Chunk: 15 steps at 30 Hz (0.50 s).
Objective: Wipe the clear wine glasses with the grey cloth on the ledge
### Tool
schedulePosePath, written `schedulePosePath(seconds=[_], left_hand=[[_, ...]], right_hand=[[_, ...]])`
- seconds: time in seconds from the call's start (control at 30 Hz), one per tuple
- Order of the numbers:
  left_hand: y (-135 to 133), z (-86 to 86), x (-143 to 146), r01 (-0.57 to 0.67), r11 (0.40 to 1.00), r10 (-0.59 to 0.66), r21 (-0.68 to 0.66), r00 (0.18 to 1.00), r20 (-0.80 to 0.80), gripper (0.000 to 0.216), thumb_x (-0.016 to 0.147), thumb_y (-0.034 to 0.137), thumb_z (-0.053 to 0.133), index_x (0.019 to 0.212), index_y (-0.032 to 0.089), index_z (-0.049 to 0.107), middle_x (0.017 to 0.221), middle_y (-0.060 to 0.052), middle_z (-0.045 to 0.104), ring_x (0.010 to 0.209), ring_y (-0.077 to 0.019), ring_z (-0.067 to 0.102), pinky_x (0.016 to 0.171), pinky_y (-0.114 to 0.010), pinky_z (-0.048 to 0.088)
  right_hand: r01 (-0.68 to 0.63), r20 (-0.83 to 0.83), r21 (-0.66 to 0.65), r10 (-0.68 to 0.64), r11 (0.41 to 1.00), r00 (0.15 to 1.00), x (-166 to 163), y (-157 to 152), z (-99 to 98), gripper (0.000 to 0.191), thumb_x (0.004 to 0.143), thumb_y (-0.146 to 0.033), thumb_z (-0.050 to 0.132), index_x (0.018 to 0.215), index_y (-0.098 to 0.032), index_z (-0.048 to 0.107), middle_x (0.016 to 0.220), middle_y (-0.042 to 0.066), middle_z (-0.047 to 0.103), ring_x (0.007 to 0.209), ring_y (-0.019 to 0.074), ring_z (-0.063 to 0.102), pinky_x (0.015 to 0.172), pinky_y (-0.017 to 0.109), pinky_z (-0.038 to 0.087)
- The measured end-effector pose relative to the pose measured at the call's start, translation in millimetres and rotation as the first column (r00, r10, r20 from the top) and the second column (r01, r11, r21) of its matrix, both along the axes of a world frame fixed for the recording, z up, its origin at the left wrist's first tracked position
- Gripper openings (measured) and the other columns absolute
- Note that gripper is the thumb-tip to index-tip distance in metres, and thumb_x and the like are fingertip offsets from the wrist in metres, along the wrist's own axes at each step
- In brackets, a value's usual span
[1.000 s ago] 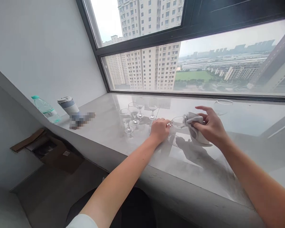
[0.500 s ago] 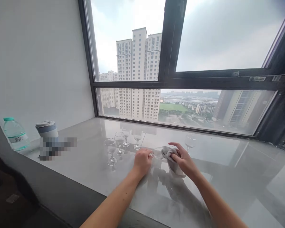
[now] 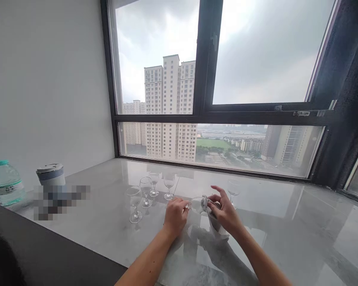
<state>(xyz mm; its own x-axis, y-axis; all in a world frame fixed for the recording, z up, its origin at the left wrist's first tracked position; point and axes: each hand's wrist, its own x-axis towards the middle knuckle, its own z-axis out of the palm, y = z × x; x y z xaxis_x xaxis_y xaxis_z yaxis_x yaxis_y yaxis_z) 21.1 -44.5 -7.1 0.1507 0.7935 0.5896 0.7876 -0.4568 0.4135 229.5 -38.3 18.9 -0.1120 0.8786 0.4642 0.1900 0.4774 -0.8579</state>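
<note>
My left hand (image 3: 176,217) is closed around the stem end of a clear wine glass (image 3: 197,204), which lies sideways above the sill with its bowl to the right. My right hand (image 3: 226,212) pinches a grey-white cloth (image 3: 219,230) against the bowl's rim, index finger raised. Part of the cloth hangs below the fingers. Left of my hands, several stemmed glasses stand upright, the nearest being a wine glass (image 3: 134,201). Beyond my right hand stands another stemmed glass (image 3: 234,187), partly hidden by that hand.
On the far left of the glossy grey sill (image 3: 101,210) stand a clear water bottle (image 3: 8,184) with a green cap and a lidded paper cup (image 3: 51,176). A blurred patch covers something beside the cup. A dark-framed window (image 3: 155,118) closes off the back.
The view has tilted upward, so the sill and its objects sit lower in the picture. My right hand's fingers and the bunched cloth have shifted slightly at the bowl; my left hand keeps its grip.
</note>
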Motion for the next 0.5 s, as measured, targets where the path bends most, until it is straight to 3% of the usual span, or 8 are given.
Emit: schedulePosePath(seconds=[0.07, 0.17, 0.37, 0.5], left_hand=[[0.7, -1.1, 0.2, 0.018, 1.0, -0.018, 0.008, 1.0, -0.011, 0.03, 0.085, 0.008, 0.056, 0.099, 0.026, 0.076, 0.086, -0.002, 0.069, 0.091, -0.0219, 0.059, 0.086, -0.035, 0.042], [1.5, -1.4, 0.2, 0.03, 0.999, -0.029, 0.019, 0.999, -0.034, 0.032, 0.085, 0.007, 0.056, 0.099, 0.027, 0.076, 0.086, -0.002, 0.069, 0.09, -0.0223, 0.06, 0.086, -0.035, 0.042], [-0.2, 0.6, -0.4, -0.015, 1.0, 0.016, 0.018, 0.999, -0.029, 0.032, 0.086, 0.007, 0.054, 0.1, 0.026, 0.075, 0.087, -0.003, 0.069, 0.092, -0.023, 0.059, 0.086, -0.035, 0.042], [0.9, 0.0, 0.2, -0.018, 0.999, 0.015, -0.039, 0.997, -0.07, 0.031, 0.087, 0.009, 0.054, 0.097, 0.027, 0.076, 0.087, -0.003, 0.07, 0.092, -0.0227, 0.06, 0.085, -0.035, 0.04]], right_hand=[[0.09, 0.027, 0.053, -0.091, 0.995, 0.995, 0.1, 2.9, -2.7, 0.071, 0.078, -0.049, 0.066, 0.137, -0.024, 0.035, 0.1, 0.004, 0.059, 0.082, 0.0199, 0.057, 0.075, 0.034, 0.048], [0.175, 0.099, -0.038, -0.171, 0.984, 0.98, 2.7, 6.8, -6.1, 0.077, 0.073, -0.05, 0.067, 0.137, -0.023, 0.035, 0.107, 0.006, 0.059, 0.09, 0.0221, 0.06, 0.083, 0.037, 0.049], [0.191, 0.175, -0.252, -0.149, 0.949, 0.973, 7.5, 10.9, -9.3, 0.06, 0.075, -0.056, 0.066, 0.12, -0.02, 0.05, 0.078, 0.003, 0.067, 0.074, 0.0247, 0.066, 0.073, 0.037, 0.049], [0.203, 0.155, -0.239, -0.169, 0.95, 0.973, 5.2, 7.0, -6.2, 0.063, 0.073, -0.052, 0.069, 0.123, -0.021, 0.046, 0.074, 0.0, 0.064, 0.067, 0.0222, 0.063, 0.067, 0.035, 0.047]])
